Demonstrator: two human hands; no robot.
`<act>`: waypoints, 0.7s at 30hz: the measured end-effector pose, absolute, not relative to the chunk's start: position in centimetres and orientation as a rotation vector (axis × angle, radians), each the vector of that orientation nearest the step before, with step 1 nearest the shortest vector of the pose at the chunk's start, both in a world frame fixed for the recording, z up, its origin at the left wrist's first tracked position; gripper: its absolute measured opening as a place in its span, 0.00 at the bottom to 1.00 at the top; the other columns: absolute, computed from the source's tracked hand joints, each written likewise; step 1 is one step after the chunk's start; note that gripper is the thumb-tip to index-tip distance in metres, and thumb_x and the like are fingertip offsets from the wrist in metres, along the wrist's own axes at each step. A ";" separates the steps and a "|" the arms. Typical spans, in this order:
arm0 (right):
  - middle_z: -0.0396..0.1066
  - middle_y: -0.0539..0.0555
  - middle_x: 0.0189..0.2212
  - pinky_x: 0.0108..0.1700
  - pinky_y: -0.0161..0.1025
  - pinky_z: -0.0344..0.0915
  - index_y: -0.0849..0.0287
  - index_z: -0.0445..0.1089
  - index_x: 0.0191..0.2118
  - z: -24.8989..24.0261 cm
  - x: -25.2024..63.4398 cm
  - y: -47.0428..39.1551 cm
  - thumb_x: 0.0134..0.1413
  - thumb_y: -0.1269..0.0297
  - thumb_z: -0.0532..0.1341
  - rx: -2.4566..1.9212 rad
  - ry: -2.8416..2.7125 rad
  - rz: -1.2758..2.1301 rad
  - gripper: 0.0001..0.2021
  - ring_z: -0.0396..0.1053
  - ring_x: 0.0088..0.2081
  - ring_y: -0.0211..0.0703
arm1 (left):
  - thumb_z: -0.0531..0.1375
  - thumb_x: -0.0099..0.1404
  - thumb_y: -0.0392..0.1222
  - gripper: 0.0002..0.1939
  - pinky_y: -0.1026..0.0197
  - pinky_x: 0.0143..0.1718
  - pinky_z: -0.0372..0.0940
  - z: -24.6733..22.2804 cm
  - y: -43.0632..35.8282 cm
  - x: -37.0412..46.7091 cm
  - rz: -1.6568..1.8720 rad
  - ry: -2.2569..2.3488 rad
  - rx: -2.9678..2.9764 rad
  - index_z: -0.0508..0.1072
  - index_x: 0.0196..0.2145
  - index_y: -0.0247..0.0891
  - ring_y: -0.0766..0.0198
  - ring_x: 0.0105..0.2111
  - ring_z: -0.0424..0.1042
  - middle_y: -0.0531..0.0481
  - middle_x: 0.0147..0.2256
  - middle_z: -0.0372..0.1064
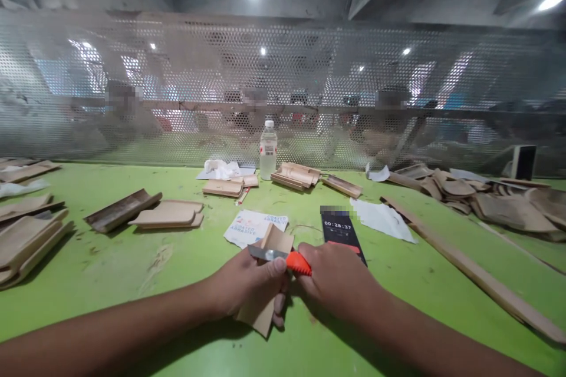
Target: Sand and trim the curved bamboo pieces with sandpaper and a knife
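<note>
My left hand [247, 283] is closed around a curved light-brown bamboo piece [278, 239], which sticks out above and below the fingers. In my right hand [329, 271] is a knife with an orange handle [299, 263]. Its metal blade [265, 253] lies across the bamboo piece, pointing left, and my left thumb touches the blade near the handle. Just behind the hands, a printed abrasive sheet [247, 227] lies on the green table [177, 259]. A phone [340, 228] showing a timer lies beyond my right hand.
Bamboo pieces lie in stacks at the left [30, 241], left centre [170, 214] and back centre [296, 175]. A water bottle [267, 153] stands before a perforated metal screen [212, 70]. At right are a long strip [469, 265], white paper [382, 218] and a bamboo heap [508, 206].
</note>
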State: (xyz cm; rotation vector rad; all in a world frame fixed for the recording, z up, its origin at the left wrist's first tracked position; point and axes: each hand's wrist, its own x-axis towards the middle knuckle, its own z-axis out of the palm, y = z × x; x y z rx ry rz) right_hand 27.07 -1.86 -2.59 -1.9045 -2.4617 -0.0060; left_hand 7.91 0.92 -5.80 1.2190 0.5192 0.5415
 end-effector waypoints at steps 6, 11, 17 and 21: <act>0.72 0.53 0.21 0.24 0.38 0.43 0.59 0.70 0.33 -2.9 27.0 -1.7 0.66 0.59 0.57 -1.860 -2.431 -0.129 0.12 0.66 0.20 0.42 | 0.63 0.67 0.62 0.25 0.58 0.26 0.72 -6.0 1.0 8.1 0.580 0.562 1.186 0.73 0.31 0.32 0.60 0.22 0.74 0.44 0.23 0.72; 0.76 0.56 0.24 0.24 0.38 0.44 0.60 0.71 0.35 -2.8 26.8 -1.7 0.67 0.58 0.57 -1.873 -2.452 -0.170 0.12 0.70 0.23 0.45 | 0.64 0.65 0.63 0.27 0.56 0.27 0.73 -6.2 1.2 8.0 0.557 0.586 1.154 0.73 0.29 0.33 0.60 0.22 0.74 0.44 0.23 0.71; 0.77 0.58 0.25 0.24 0.38 0.47 0.62 0.72 0.39 -2.7 26.4 -1.6 0.68 0.63 0.55 -1.890 -2.469 -0.216 0.10 0.75 0.25 0.48 | 0.63 0.67 0.63 0.27 0.59 0.25 0.72 -5.9 1.0 7.9 0.572 0.631 1.137 0.73 0.28 0.32 0.61 0.22 0.74 0.44 0.24 0.71; 0.78 0.58 0.26 0.24 0.36 0.50 0.62 0.72 0.42 -2.5 26.1 -1.5 0.69 0.66 0.55 -1.938 -2.462 -0.213 0.09 0.76 0.26 0.48 | 0.61 0.66 0.66 0.29 0.58 0.24 0.72 -5.9 0.9 8.0 0.580 0.674 1.087 0.72 0.29 0.32 0.61 0.20 0.73 0.45 0.23 0.71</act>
